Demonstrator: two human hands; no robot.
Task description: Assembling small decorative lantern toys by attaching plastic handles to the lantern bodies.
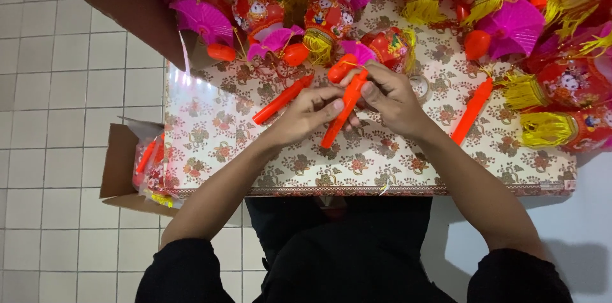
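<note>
Head view: both hands met at bench point(210, 131) centre.
Left hand point(310, 114): pinched red handle point(345, 109) mid-shaft, steadying it.
Right hand point(390, 96): gripped handle's 12 o'clock end.
Lanterns point(326, 19): heaped at 12 o'clock.

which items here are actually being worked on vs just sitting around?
In hand:
- left hand and right hand on one red stick
- small lantern by the right fingertips

Lying about:
- loose red sticks
- finished lanterns
- cardboard box
- patterned table
</note>
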